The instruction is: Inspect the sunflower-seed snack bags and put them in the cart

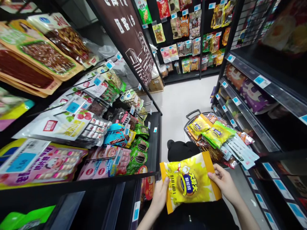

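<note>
We hold one yellow snack bag (pixel 189 182) low in the middle of the aisle, flat and face-up in front of our body. Our left hand (pixel 159 195) grips its left edge, fingers (pixel 165 181) curled over the orange border; our right hand (pixel 224 182) pinches the right edge, thumb on top.

Just beyond the bag stands a black wire basket (pixel 194 114) on the pale floor (pixel 182 99), heaped with packets. On top we count two more yellow-green bags (pixel 217 133) of a similar kind, beside a fan of white-and-blue packets (pixel 240 150).

On our left, a black peg rack (pixel 153 140) hangs close to the left hand, crowded with pink packets (pixel 105 161), green seed bags (pixel 139 153) and white packets with red fruit (pixel 69 124). On our right, dark shelves (pixel 254 121) with blue price tags (pixel 261 81) run along the aisle, near the basket. A far wall of hanging snacks (pixel 187 35) closes the aisle's end.
</note>
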Action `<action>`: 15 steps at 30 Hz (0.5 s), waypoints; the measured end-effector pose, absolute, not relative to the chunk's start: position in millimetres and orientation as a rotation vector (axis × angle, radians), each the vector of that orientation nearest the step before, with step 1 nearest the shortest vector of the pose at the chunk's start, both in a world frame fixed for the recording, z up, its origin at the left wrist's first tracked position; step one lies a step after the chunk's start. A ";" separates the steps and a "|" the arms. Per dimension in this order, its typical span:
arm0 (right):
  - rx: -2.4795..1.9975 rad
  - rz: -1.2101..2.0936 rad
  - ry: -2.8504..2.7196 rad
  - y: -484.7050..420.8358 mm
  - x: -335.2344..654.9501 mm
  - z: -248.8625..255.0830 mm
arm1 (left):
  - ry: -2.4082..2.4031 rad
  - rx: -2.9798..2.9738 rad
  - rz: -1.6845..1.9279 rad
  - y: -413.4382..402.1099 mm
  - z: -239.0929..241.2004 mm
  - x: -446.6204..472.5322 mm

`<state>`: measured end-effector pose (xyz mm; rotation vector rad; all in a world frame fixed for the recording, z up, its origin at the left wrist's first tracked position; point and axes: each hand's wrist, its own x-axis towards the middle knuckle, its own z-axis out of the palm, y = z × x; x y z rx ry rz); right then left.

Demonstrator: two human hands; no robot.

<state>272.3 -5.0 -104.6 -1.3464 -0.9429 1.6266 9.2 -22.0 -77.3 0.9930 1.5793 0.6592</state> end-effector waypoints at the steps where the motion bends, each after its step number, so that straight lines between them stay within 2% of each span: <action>1: -1.357 1.620 -0.941 -1.3 269.7 -109.1 | 1.574 0.995 0.644 -19.5 -83.8 8.3; 5: -1.373 1.606 -0.947 8.2 256.2 -137.5 | 1.562 0.977 0.612 -10.0 -118.6 7.3; 8: -1.390 1.562 -0.965 3.8 252.3 -149.0 | 1.559 1.018 0.599 -6.7 -125.8 6.3; 11: -1.410 1.489 -1.020 -4.5 256.5 -139.8 | 1.613 1.126 0.572 -7.7 -109.0 2.9; 15: -1.302 1.102 -1.291 -5.9 267.6 -99.0 | 1.659 1.224 0.526 -8.6 -67.2 -4.7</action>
